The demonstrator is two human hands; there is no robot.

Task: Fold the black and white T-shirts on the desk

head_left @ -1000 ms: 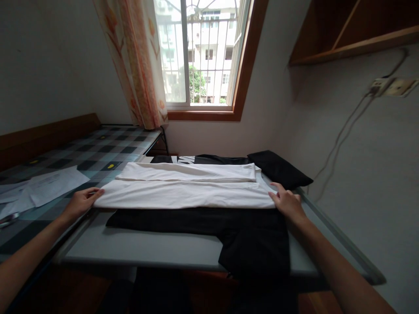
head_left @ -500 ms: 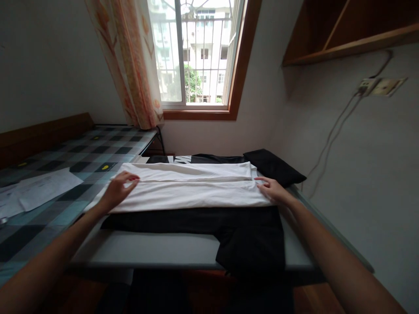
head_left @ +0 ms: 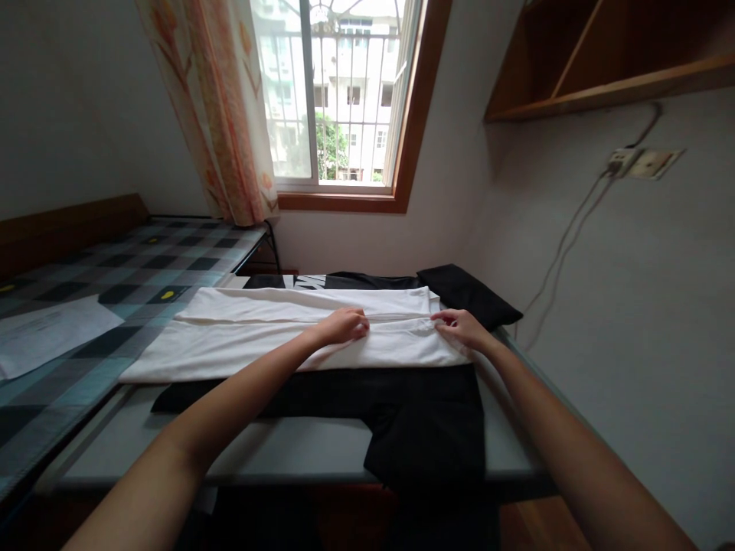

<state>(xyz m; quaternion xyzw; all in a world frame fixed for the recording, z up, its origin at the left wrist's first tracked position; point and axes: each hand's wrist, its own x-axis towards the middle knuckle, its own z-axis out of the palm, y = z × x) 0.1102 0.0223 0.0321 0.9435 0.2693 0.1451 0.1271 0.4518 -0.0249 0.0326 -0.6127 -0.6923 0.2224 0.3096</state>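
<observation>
A white shirt (head_left: 241, 340) lies folded lengthwise, its two sides meeting along a middle seam. Beneath it a black shirt (head_left: 425, 436) with white lettering is spread out, one sleeve towards me and the other at the far right. My left hand (head_left: 344, 327) reaches across to the white shirt right of its middle, fingers curled and pressed on the cloth at the seam. At the collar end, my right hand (head_left: 462, 329) pinches the white shirt's edge between thumb and fingers. The fingertips of the left hand are partly hidden.
The shirts rest on a pale table (head_left: 310, 451). To the left stands a bed with a checked cover (head_left: 51, 413) and paper sheets (head_left: 57, 333) on it. A window (head_left: 338, 99) with a patterned curtain (head_left: 223, 115) is ahead. Cables (head_left: 568, 237) hang on the right wall below a wooden shelf (head_left: 551, 99).
My left hand has moved right along the white shirt, from near its left end to past the middle, and its fingers have closed. My right hand stays at the collar end. The view has shifted slightly.
</observation>
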